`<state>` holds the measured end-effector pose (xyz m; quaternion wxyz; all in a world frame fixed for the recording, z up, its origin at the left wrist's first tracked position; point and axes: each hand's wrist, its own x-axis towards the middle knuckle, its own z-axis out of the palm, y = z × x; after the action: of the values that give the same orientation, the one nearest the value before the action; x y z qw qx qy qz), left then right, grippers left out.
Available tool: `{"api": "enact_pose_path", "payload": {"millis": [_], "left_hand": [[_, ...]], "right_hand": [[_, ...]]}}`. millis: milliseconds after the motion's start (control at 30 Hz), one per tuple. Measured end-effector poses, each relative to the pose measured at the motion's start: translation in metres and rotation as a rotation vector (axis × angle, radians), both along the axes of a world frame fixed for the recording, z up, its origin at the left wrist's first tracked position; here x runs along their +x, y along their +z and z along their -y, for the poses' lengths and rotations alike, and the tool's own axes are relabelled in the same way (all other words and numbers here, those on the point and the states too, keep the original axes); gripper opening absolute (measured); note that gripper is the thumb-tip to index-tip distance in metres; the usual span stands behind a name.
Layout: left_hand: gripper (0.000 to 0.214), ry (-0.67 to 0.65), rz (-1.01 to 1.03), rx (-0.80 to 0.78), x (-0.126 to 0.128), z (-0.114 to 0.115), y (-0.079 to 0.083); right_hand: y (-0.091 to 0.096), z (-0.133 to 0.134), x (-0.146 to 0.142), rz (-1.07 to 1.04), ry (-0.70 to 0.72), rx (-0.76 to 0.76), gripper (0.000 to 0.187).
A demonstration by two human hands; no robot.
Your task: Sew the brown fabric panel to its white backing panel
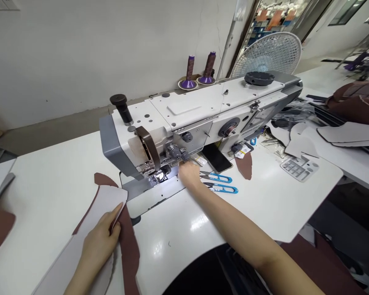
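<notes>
Panel [102, 205], grey-faced, lower left, edge pinched in my left hand [102, 237], short of needle area [160, 176] on sewing machine [192, 104]; no seam visible. My right hand [189, 173], centre: fingers hidden, can't tell grip.

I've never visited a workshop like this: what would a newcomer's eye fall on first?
Probably the white sewing machine across the middle, with two brown thread spools behind it and a white fan at upper right. At lower left, the left hand lies on a pale panel; at centre, the right hand is under the machine, beside blue-handled snips.
</notes>
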<state>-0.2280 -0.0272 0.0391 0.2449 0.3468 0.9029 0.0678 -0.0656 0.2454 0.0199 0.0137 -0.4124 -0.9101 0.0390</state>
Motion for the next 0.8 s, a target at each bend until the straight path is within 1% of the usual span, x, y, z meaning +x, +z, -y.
{"api": "enact_pose_path", "payload": {"millis": [133,167,200,267,333,400,433,500,567,633,667,733,767,800], "left_hand": [[0.054,0.004,0.017,0.018,0.001,-0.001,0.004],[0.054,0.001,0.029,0.033,0.001,0.000,0.004],[0.054,-0.001,0.043,0.053,0.000,0.000,0.003],[0.053,-0.003,0.077,0.111,-0.001,0.003,0.002],[0.053,0.003,0.107,0.187,-0.001,0.005,0.001],[0.053,0.016,0.140,0.261,-0.001,0.008,0.000],[0.053,0.029,0.155,0.294,-0.001,0.009,-0.001],[0.053,0.066,0.189,0.368,-0.002,0.012,-0.004],[0.053,0.123,0.230,0.470,-0.002,0.013,-0.011],[0.051,0.201,0.300,0.599,-0.002,0.013,-0.021],[0.050,0.245,0.339,0.673,-0.002,0.012,-0.026],[0.050,0.305,0.373,0.787,-0.001,0.010,-0.034],[0.050,0.320,0.354,0.813,-0.001,0.008,-0.035],[0.050,0.325,0.310,0.818,-0.001,0.007,-0.034]], "right_hand": [[-0.005,0.009,0.003,-0.121,0.169,0.059,0.019],[-0.006,0.011,0.004,-0.160,0.189,0.084,0.018],[-0.007,0.014,0.006,-0.202,0.189,0.117,0.020],[-0.008,0.015,0.009,-0.299,0.140,0.202,0.028],[-0.009,0.012,0.011,-0.394,0.075,0.298,0.035],[-0.010,0.006,0.011,-0.466,0.045,0.389,0.037],[-0.010,0.004,0.011,-0.490,0.054,0.429,0.037],[-0.010,0.006,0.009,-0.506,0.132,0.492,0.034],[-0.007,0.021,0.006,-0.490,0.270,0.529,0.035],[-0.002,0.047,-0.002,-0.471,0.472,0.547,0.036],[0.000,0.063,-0.009,-0.461,0.610,0.556,0.033],[0.003,0.094,-0.026,-0.411,0.952,0.578,0.030],[0.003,0.106,-0.035,-0.363,1.103,0.588,0.033],[0.003,0.117,-0.045,-0.314,1.215,0.596,0.036]]}}
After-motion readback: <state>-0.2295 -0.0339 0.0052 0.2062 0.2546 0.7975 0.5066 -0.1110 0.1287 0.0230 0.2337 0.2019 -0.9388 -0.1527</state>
